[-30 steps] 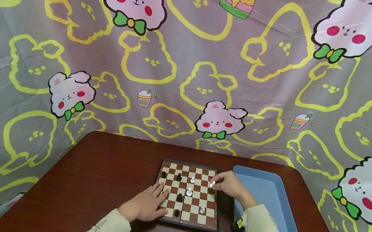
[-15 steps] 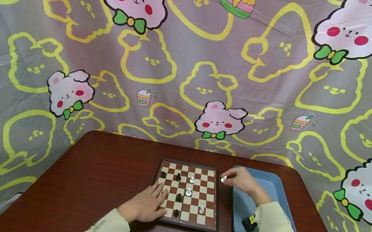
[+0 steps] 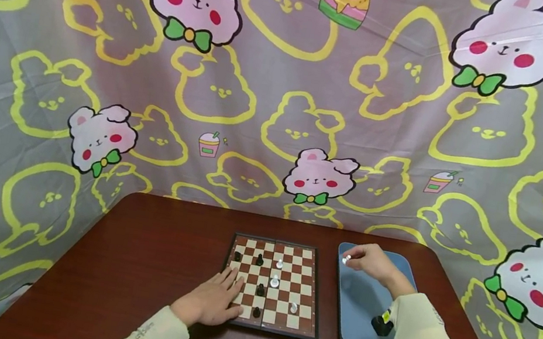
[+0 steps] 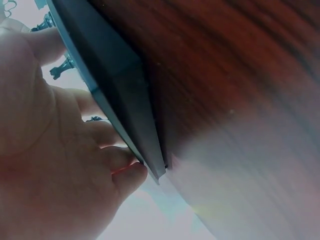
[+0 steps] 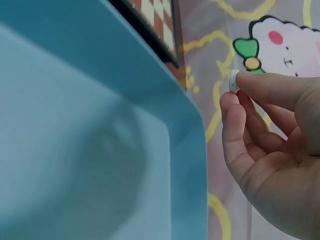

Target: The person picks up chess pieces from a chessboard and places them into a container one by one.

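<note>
My right hand [image 3: 374, 263] pinches a white chess piece [image 3: 346, 259] between thumb and fingers, over the far left part of a blue tray [image 3: 362, 302]. In the right wrist view only the pale base of that chess piece [image 5: 233, 81] shows at the fingertips. My left hand [image 3: 214, 297] rests with spread, straight fingers on the left edge of the chessboard [image 3: 307, 294]. Black pieces stand on the board, such as a black chess piece [image 3: 260, 290] near its middle. White pieces stand there too, among them a white chess piece [image 3: 275, 281].
A dark brown wooden table [image 3: 158, 246] carries the board and the tray, which stands to the right of the board with a narrow gap between. A patterned curtain [image 3: 261, 102] hangs behind the table and along both sides.
My right hand has moved right, from the board's right edge to over the blue tray, carrying the white chess piece along. The left hand stays where it was.
</note>
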